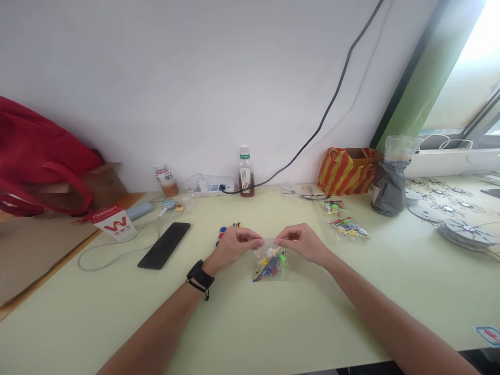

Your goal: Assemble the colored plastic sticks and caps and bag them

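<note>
Between my two hands hangs a small clear plastic bag (270, 265) with several blue, yellow, white, green and red plastic pieces inside. My left hand (235, 245) pinches the bag's top edge at its left corner, thumb against fingers. At the opposite corner my right hand (302, 242) pinches the same edge. The bag's lower end is close to the tabletop; I cannot tell whether it touches. Just behind my left hand lie small coloured pieces (223, 229), partly hidden by it. Further right lie filled clear bags (349, 228) of similar pieces.
A black phone (164, 246), a red-and-white box (113, 223) and a cable are on the left. Along the wall stand a drink bottle (246, 172), a power strip (213, 186) and a striped bag (346, 171). Grey discs (466, 233) are stacked at right.
</note>
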The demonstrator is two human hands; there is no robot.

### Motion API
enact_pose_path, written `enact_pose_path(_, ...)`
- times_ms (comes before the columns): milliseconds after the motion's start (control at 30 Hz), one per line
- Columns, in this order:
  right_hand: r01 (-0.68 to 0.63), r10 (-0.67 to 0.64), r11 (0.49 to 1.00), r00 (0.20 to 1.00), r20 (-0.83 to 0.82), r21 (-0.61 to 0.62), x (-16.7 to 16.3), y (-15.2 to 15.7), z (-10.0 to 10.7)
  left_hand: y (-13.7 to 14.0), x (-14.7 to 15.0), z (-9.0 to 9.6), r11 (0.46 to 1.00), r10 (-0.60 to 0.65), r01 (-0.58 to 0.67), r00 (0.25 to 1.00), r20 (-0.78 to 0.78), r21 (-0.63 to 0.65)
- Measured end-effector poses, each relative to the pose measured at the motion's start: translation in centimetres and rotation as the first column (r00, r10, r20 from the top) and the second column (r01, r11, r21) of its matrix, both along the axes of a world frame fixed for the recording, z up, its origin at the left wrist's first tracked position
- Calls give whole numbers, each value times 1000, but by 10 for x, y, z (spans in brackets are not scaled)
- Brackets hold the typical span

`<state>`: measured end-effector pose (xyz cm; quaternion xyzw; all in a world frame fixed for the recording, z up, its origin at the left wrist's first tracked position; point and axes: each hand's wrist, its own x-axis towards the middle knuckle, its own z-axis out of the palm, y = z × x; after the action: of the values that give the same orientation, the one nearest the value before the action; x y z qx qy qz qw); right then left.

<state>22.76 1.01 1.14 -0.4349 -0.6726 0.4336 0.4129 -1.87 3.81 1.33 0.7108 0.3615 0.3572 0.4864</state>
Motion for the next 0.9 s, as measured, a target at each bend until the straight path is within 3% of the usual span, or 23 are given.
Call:
enact_pose_path(133,-3,-1,999,997,74,51,8,3,3,1,-1,-1,1000,-8,8,1000,-7,-1)
enact_pose_path(367,-172,159,983,972,170,64,23,0,20,3,-2,2,1000,-21,20,1000,-7,-3)
enact_pose_path(467,-149,135,986,977,166,76,26,0,23,4,-4,2,999,44,-43,998,-47,20)
enact_pose_path(633,24,-34,984,998,58,177,23,3,18,8,-11,0,945,250,-231,967,-57,231)
enact_pose_path(700,184,-189,946,982,-8,265,22,4,14,11,-14,1,893,356,-341,934,1,295)
enact_pose_path(767,320,-335,868,942,-28,380,21,4,7,12,-16,3,836,446,-438,893,57,330)
enact_pose_path(833,351,-422,791,906,31,501,19,5,-3,11,-16,6,792,506,-505,857,94,344)
enact_pose_path(900,270,-456,762,869,192,588,15,7,-16,10,-15,8,762,537,-539,836,116,358)
